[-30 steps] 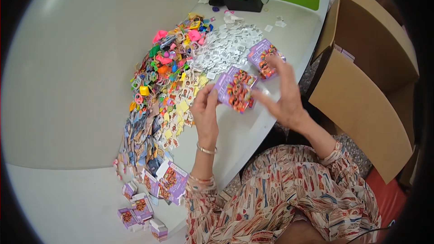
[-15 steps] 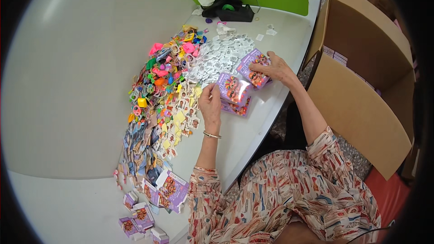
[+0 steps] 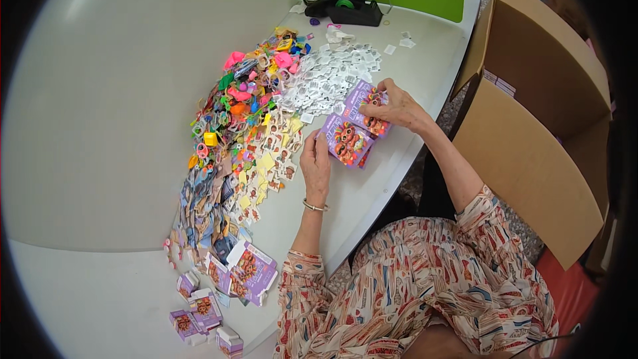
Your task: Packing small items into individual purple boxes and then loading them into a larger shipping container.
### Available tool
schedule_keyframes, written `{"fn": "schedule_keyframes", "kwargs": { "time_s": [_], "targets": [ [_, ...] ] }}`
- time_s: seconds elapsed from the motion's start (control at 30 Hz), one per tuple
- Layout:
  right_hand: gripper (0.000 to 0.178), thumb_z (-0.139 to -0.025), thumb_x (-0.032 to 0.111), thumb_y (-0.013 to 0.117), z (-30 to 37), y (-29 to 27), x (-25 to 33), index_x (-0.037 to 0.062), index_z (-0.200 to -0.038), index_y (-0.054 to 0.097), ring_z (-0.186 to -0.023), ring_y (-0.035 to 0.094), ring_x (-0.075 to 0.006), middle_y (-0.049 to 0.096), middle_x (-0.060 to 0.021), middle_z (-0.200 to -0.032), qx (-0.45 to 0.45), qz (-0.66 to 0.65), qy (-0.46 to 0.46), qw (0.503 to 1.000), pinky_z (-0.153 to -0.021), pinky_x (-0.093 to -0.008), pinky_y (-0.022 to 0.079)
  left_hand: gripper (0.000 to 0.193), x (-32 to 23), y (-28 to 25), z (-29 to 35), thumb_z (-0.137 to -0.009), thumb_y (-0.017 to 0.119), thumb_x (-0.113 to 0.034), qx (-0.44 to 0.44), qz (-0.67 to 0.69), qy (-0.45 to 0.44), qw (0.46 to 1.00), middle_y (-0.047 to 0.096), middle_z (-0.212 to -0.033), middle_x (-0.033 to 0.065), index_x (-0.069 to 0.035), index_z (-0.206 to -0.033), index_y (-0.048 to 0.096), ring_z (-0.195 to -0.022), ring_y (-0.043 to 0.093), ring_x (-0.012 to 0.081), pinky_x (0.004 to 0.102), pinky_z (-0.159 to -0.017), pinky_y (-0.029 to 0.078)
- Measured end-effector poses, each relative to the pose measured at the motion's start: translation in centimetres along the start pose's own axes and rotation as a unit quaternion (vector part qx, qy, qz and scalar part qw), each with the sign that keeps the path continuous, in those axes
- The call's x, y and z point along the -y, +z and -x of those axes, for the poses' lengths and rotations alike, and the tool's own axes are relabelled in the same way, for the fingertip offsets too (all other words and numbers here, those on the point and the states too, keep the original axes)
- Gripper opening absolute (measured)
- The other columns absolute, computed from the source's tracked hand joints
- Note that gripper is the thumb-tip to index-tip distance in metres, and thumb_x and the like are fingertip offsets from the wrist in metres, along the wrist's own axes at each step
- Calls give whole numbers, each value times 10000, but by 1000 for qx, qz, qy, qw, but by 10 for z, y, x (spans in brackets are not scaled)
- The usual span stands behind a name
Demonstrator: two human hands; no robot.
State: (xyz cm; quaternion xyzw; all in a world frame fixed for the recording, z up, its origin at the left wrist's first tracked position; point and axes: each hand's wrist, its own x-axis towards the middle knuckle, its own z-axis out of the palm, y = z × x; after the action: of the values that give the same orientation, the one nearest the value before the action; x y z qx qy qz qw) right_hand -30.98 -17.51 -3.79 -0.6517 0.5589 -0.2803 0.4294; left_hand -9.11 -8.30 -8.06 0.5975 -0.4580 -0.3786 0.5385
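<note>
My left hand [image 3: 316, 167], with a bracelet at its wrist, grips the left side of a flat purple printed box [image 3: 346, 145] with colourful cartoon figures. My right hand [image 3: 403, 110] is closed over another purple box of the same kind, its thumb lying on the front and its fingers at the far edge. The two boxes meet side by side above the table near its front edge. Part of a further purple piece shows beneath the left one. Just beyond them lies a heap of small white paper slips [image 3: 332, 80].
Piles of bright small plastic trinkets [image 3: 242, 93], yellow and printed cards [image 3: 269, 159] and bluish packets [image 3: 203, 203] run along the left. Purple cartons [image 3: 204, 309] lie lower left. A black tape dispenser [image 3: 359, 13] stands at the back; an open cardboard box [image 3: 525, 159] stands right.
My two hands have come closer together, and the boxes now sit edge to edge. The left box has turned slightly. The whole view has shifted a little.
</note>
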Motion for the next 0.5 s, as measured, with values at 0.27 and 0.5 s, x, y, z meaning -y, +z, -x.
{"fn": "schedule_keyframes", "kwargs": {
  "time_s": [0.27,0.5],
  "targets": [
    [861,-640,549,747,-2,6,-7,-53,-1201,495,-1075,572,-317,582,-248,-1123,22,-34,28,999,-929,-343,434,449,-17,5,14,-981,508,-331,-23,94,-20,995,527,-1136,32,6,-1275,465,-963,518,85,286,-849,456],
    [859,-648,544,745,-2,6,-8,-59,-1205,490,-1070,573,-318,582,-248,-1123,15,-25,16,999,-930,-343,433,729,-29,6,61,-930,573,-416,-85,161,-194,964,393,-1367,111,-24,-1427,213,-1246,399,215,461,-1041,301]
  ]
}}
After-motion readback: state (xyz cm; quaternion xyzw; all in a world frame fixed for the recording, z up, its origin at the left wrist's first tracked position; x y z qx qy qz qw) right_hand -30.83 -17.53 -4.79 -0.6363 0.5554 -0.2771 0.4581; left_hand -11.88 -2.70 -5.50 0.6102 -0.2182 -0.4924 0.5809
